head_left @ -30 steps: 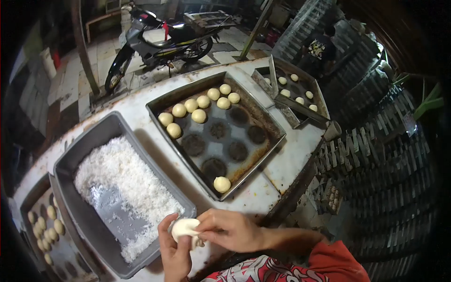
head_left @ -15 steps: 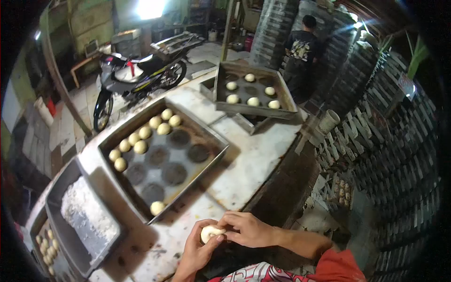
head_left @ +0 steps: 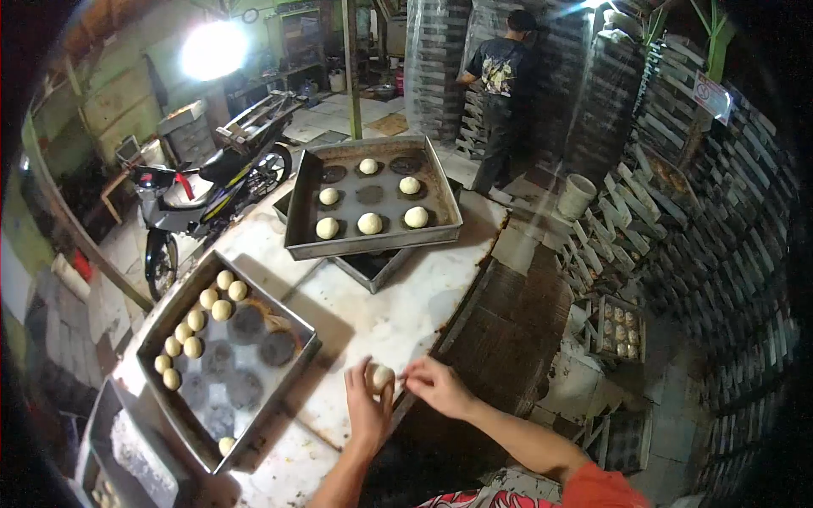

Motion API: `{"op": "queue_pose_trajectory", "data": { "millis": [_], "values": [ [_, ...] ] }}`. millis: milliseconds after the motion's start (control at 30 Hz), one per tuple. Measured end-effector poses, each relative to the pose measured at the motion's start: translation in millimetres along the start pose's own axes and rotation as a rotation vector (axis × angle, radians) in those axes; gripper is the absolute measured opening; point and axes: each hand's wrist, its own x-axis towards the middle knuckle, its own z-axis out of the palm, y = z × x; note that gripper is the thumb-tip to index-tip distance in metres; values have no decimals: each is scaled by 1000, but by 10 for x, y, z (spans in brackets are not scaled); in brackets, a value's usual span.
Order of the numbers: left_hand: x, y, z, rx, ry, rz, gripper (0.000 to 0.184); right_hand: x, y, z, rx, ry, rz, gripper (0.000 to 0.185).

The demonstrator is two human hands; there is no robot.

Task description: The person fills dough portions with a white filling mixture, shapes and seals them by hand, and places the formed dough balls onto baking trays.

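A pale dough ball (head_left: 383, 378) is cupped in the fingers of my left hand (head_left: 367, 411), above the marble table's front edge. Just to its right is my right hand (head_left: 437, 387), thumb and fingertips pinched together; whether they hold a scrap of dough I cannot make out. On the left, a metal tray (head_left: 279, 415) carries a row of dough balls along its far left side and a single one in its near corner. Farther back, another metal tray (head_left: 373, 247) holds several spaced dough balls and rests on top of a further tray (head_left: 373, 275).
A grey tub of white flour (head_left: 135, 449) stands at the lower left. Beyond the table are a parked motorbike (head_left: 203, 186) and a person (head_left: 501, 93) with their back turned. Stacked trays (head_left: 720, 279) line the right side, near a white bucket (head_left: 576, 196).
The view has swung right and upward, so trays appear lower and farther left. My right hand has drawn back a little from the dough, which now looks rounder in my left hand.
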Motion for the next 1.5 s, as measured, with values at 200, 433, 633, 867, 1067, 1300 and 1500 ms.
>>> {"op": "queue_pose_trajectory", "data": {
  "millis": [200,433,633,867,1067,1300,1500],
  "values": [
    [595,-1049,652,522,-68,153,66,1337,856,163,-370,301,-139,24],
    [330,-922,-347,-244,146,-260,50,655,1166,215,-993,-320,-644,24],
    [383,-912,-506,-404,332,-374,34,1608,885,68,-893,-140,-368,13],
    [481,-781,-466,-565,324,-386,37,1214,452,-224,-1122,-763,-181,32],
    [227,-509,-454,-478,547,-486,29,2597,-1248,-676,-684,-899,-166,29],
    [-111,-70,-214,-162,646,-655,26,4985,-297,-1069,-998,-151,-404,33],
    [-356,85,-520,120,699,-723,20,4874,-375,-998,-1061,-167,-561,43]
  ]
}}
